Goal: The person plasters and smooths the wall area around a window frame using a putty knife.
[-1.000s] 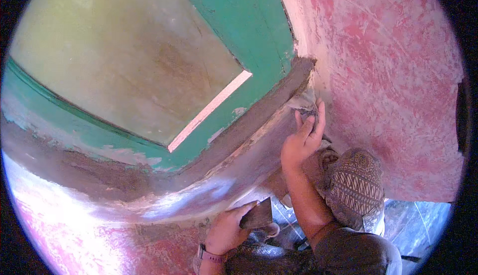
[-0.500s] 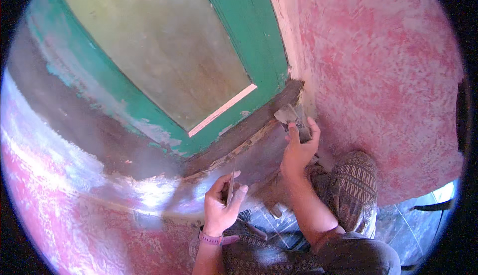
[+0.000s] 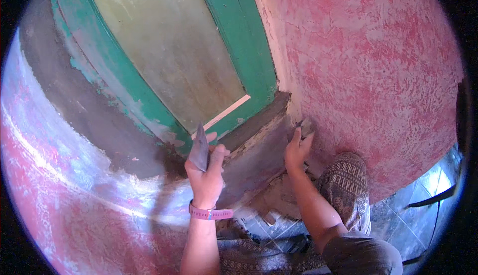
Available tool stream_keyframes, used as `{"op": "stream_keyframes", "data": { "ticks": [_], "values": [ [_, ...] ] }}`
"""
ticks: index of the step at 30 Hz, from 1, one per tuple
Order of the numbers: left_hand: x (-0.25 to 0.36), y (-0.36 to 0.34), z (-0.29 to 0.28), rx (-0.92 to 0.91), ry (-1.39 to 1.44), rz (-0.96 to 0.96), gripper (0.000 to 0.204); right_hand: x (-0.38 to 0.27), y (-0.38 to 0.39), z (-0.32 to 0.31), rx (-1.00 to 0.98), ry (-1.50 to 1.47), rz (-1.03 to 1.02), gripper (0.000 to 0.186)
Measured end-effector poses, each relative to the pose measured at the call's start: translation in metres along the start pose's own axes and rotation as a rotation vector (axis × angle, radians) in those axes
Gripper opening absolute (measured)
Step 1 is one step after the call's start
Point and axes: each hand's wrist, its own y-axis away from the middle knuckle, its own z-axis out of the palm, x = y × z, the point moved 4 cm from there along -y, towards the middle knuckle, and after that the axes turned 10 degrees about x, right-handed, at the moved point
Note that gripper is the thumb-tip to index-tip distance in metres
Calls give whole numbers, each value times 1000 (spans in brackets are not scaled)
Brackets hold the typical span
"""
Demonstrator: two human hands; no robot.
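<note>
My left hand [image 3: 206, 175], with a pink strap on its wrist, is raised in front of the frame's lower left corner. Its fingers are closed on a thin grey pointed blade [image 3: 200, 148], tip upward; a handle cannot be made out. Further right, my right hand [image 3: 298, 153] is close to the corner by the pink wall. It grips a flat grey scraper [image 3: 307, 124], partly hidden by my fingers and blurred. Above the hands stands a green frame [image 3: 256, 98] around a dull yellowish panel [image 3: 174, 51]. Dark grey mortar [image 3: 256, 120] lines its lower edge.
A pink, patchy wall [image 3: 368, 76] rises at the right. Smoothed grey plaster [image 3: 89, 110] curves down the left, above a whitish and pink lower wall [image 3: 64, 195]. My patterned-cloth knee [image 3: 346, 175] is beside my right forearm. Bluish floor tiles [image 3: 408, 225] show at the lower right.
My left hand has risen and moved left, turning the blade's face into view. My right hand has dropped slightly, and its scraper has turned away from the mortar strip. The view has shifted a little.
</note>
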Motion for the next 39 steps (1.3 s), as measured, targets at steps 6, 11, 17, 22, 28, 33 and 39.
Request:
{"op": "stream_keyframes", "data": {
  "ticks": [6, 11, 17, 22, 28, 33, 39],
  "values": [
    [-60, 32, 11, -140, -392, 164, 37, 9, -5, 28, -19, 225, -409, 32],
    [-47, 56, 22, -460, -554, 322, 72, 16, 1, 44, -96, 137, -325, 23],
    [-48, 69, 23, -571, -587, 326, 76, 16, 24, 47, -211, 140, -420, 20],
    [-52, 70, 27, -612, -614, 323, 81, 17, 38, 44, -382, 37, -729, 26],
    [-50, 72, 38, -659, -646, 342, 82, 16, 51, 47, -285, 394, -521, 35],
    [-66, 77, 48, -730, -653, 317, 81, 40, 35, 46, -313, 293, -557, 42],
    [-65, 79, 54, -747, -662, 347, 83, 8, 84, 45, -375, 135, -503, 44]
  ]
}}
